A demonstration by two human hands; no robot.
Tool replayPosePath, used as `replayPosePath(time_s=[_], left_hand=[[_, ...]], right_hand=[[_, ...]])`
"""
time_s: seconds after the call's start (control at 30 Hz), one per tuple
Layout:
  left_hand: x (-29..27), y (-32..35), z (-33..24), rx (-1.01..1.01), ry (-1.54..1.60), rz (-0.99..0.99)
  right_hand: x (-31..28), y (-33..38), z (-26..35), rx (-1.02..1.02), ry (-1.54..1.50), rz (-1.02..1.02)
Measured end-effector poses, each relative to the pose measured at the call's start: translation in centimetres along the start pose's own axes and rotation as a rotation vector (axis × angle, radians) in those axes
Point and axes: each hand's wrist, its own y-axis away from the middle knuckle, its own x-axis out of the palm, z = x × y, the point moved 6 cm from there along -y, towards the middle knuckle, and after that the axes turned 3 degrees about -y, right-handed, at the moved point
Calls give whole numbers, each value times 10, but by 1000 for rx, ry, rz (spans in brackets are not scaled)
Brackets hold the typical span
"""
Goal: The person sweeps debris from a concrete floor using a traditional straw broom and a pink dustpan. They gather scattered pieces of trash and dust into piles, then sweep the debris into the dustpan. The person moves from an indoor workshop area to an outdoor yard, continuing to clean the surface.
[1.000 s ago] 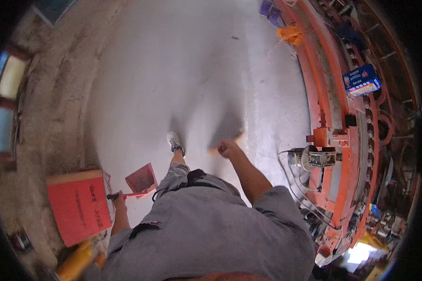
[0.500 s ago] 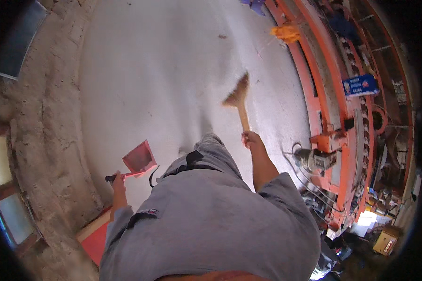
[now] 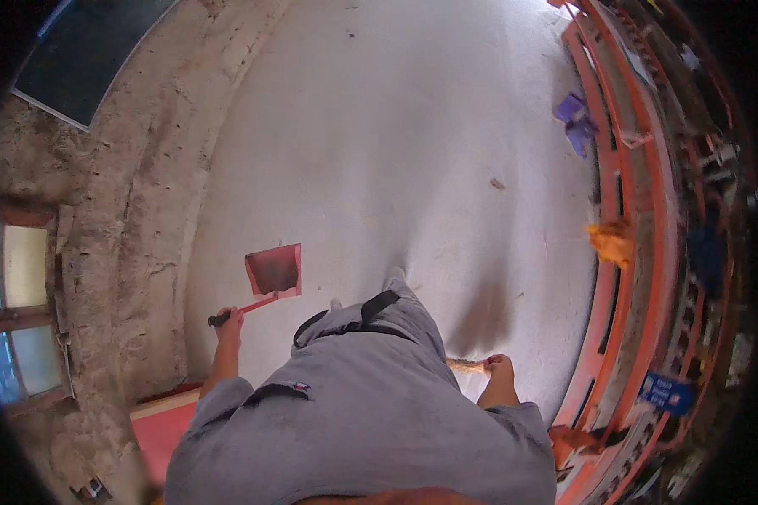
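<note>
My left hand (image 3: 229,326) is closed around the black grip of a red long-handled dustpan (image 3: 287,258). Its pan hangs over the pale floor, ahead of me and to the left, with a dark-looking inside. At my right side, my right hand (image 3: 499,369) has its fingers wrapped round a straw-coloured hand broom (image 3: 466,365). Only a short length of the broom shows between the hand and my grey clothing; my body hides the rest.
An orange-red metal frame (image 3: 640,210) runs along the right, with an orange cloth (image 3: 611,244), a purple cloth (image 3: 576,124) and a blue box (image 3: 666,393). A rough wall (image 3: 143,210) with a window (image 3: 21,311) stands left. A small brown scrap (image 3: 498,183) lies ahead.
My right hand has drawn the broom back from in front of me to my right side. The dustpan has turned in my left hand, and the whole view has swung to the left.
</note>
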Motion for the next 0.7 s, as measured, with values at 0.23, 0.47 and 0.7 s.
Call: replayPosePath(time_s=[0.23, 0.47, 0.7], left_hand=[[106, -38, -81, -131, -107, -120], [212, -166, -149, -240, -267, -205], [336, -344, -201, -263, -143, -31]], right_hand=[[42, -103, 214, 158, -381, 141], [224, -203, 403, 148, 0, -93], [457, -257, 593, -3, 254, -39]])
